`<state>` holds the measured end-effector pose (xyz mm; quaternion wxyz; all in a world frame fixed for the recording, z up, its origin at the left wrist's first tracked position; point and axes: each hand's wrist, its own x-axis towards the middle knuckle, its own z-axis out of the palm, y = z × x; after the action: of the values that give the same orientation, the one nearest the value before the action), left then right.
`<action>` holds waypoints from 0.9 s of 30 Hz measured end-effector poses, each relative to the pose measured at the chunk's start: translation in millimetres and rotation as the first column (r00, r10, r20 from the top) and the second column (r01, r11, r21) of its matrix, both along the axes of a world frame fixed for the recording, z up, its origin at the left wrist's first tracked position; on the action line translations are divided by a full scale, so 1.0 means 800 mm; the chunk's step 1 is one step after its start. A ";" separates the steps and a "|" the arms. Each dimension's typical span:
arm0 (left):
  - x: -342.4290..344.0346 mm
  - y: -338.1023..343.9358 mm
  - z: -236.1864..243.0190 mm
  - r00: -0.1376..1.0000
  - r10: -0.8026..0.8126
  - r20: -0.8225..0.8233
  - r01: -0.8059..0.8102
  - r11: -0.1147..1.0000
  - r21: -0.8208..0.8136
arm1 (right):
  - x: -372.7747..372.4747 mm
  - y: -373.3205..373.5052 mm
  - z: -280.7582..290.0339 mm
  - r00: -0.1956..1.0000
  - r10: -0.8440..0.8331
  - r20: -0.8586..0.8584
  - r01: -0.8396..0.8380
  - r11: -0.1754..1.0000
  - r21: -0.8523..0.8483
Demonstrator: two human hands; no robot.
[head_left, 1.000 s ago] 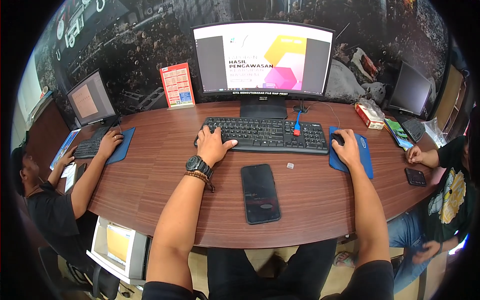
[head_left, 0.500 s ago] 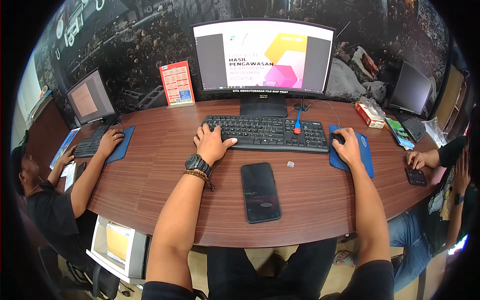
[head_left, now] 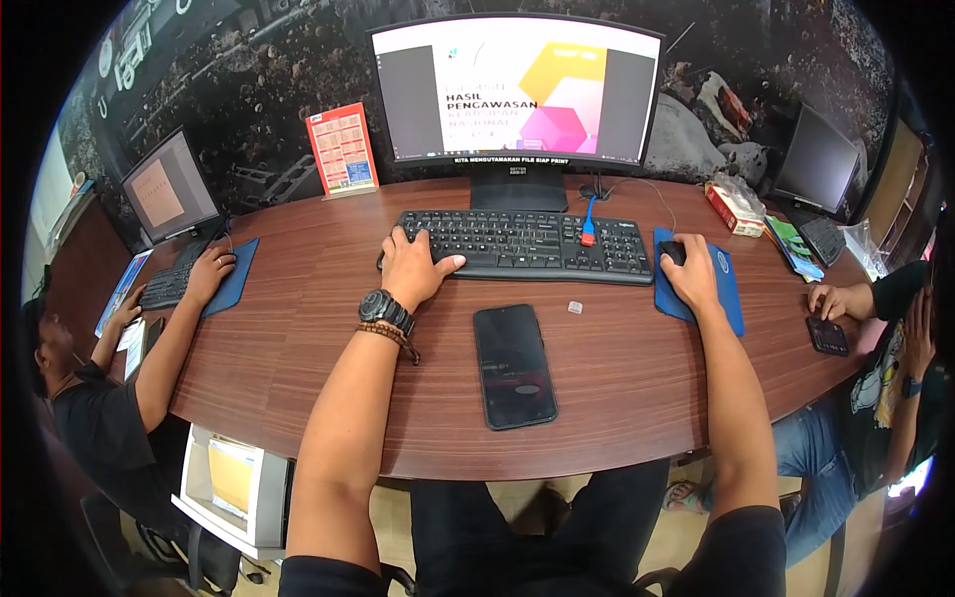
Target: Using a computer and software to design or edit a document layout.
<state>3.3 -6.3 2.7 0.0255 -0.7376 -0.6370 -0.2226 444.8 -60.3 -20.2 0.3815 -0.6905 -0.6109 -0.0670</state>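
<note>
My left hand (head_left: 412,270) rests on the left end of a black keyboard (head_left: 537,246), fingers spread over the keys and thumb stretched to the right; it holds nothing. My right hand (head_left: 694,271) is wrapped over a black computer mouse (head_left: 675,253) on a blue mouse pad (head_left: 724,289); only part of the mouse shows. Behind the keyboard stands a curved monitor (head_left: 519,99) with a colourful document page on it. Between my forearms lies a dark phone (head_left: 514,366), screen up. A red connector on a blue cable (head_left: 588,235) lies across the keyboard's right part.
Beside the phone is a small pale square piece (head_left: 575,307). A red desk calendar (head_left: 342,149) stands left of the monitor. One person works at a second keyboard (head_left: 167,283) at the left; another's hand touches a dark phone (head_left: 828,335) at the right. An open drawer (head_left: 229,493) juts below the desk.
The whole view has shifted slightly, so the desk and monitor sit higher in the picture. Both my hands stay in place on the keyboard and the mouse.
</note>
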 end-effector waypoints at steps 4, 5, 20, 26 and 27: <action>-0.003 0.006 -0.008 1.000 -0.010 0.003 0.009 1.000 0.016 | 0.003 0.000 0.000 1.000 0.022 0.012 -0.022 1.000 0.000; -0.001 0.005 -0.007 1.000 -0.014 0.002 0.014 1.000 0.001 | 0.006 -0.001 -0.003 1.000 0.018 0.011 -0.018 1.000 -0.015; 0.000 0.008 -0.007 1.000 0.022 -0.009 -0.023 0.997 -0.067 | 0.000 -0.001 0.004 0.999 -0.049 -0.003 0.049 0.994 -0.094; 0.002 0.009 -0.006 1.000 0.019 -0.006 -0.019 0.997 -0.079 | 0.009 0.003 -0.004 1.000 0.003 0.031 -0.004 1.000 0.014; 0.001 0.009 -0.006 1.000 0.016 -0.001 -0.016 0.996 -0.083 | 0.008 0.003 -0.004 1.000 0.004 0.029 -0.004 1.000 0.002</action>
<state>4.1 0.8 -2.0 -0.0031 -0.7331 -0.6514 -0.1956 451.0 -57.9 -23.1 0.3731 -0.6880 -0.6177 -0.0769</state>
